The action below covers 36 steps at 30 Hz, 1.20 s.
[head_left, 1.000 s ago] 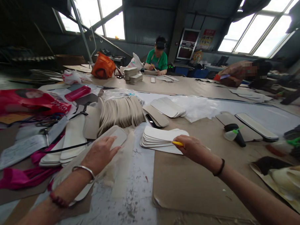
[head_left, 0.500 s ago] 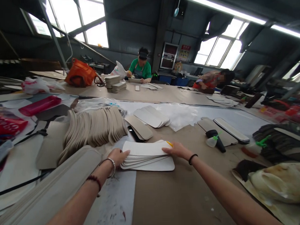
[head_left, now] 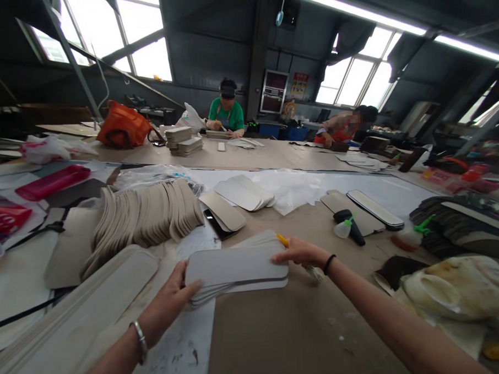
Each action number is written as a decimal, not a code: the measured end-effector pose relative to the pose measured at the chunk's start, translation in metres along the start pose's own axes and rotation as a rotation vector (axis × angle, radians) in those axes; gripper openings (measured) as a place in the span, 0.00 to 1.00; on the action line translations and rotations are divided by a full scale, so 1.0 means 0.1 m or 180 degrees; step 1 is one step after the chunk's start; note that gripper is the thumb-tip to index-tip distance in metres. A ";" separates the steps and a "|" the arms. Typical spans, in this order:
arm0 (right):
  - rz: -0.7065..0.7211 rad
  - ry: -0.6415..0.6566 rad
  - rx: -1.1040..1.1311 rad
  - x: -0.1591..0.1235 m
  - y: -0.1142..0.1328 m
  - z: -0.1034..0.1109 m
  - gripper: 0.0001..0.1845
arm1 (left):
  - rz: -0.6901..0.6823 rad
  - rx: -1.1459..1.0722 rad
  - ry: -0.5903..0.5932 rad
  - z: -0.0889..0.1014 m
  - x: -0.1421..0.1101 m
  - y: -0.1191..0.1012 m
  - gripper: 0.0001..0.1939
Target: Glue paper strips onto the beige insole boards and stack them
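The stack of white insole boards [head_left: 236,269] lies lengthwise between both hands, just off the bench [head_left: 297,334]. The left hand [head_left: 169,301] clamps its left end; the right hand [head_left: 297,254], equally near, pinches the right end, a yellow pen [head_left: 282,240] tucked in that grip.

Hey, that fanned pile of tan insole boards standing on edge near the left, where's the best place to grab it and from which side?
Probably by its two end faces, one palm on each, coming in from above. The fanned tan boards stand on edge and lean on one another, so squeezing the row lengthwise should keep them together. The left hand and right hand grip the white insole stack at its short ends.
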State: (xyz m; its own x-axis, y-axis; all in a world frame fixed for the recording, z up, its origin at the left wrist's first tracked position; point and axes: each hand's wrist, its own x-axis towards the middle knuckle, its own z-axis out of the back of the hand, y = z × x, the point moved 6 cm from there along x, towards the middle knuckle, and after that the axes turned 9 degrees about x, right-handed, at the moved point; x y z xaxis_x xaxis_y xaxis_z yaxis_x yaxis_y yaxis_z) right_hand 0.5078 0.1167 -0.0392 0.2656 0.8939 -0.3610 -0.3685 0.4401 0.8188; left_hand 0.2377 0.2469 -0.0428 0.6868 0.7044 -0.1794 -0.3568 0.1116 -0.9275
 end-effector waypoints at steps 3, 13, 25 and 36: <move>0.0157 -0.0031 -0.0126 -0.17 0.10 -0.03 0.19 | -0.0205 0.0374 -0.0153 -0.02 -0.19 0.01 0.22; 0.0268 -0.0958 -0.1931 -1.23 0.09 -0.17 0.11 | -0.0394 0.1139 -0.0357 -0.35 -0.80 0.26 0.22; 0.0146 -0.0888 -0.1846 -1.25 -0.16 -0.24 0.04 | -0.0402 0.1205 -0.0649 -0.48 -0.75 0.19 0.19; 0.0188 -0.0913 -0.2295 -0.43 0.41 0.17 0.18 | -0.0161 0.1077 -0.0321 -0.50 -0.45 0.65 0.29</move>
State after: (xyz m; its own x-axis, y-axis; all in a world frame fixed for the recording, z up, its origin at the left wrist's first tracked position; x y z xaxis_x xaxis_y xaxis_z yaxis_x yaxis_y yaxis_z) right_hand 0.4964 0.0947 0.0179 0.4113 0.9041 -0.1157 -0.8515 0.4264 0.3051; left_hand 0.2153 0.1871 -0.1112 0.6490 0.7558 -0.0870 -0.5250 0.3622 -0.7702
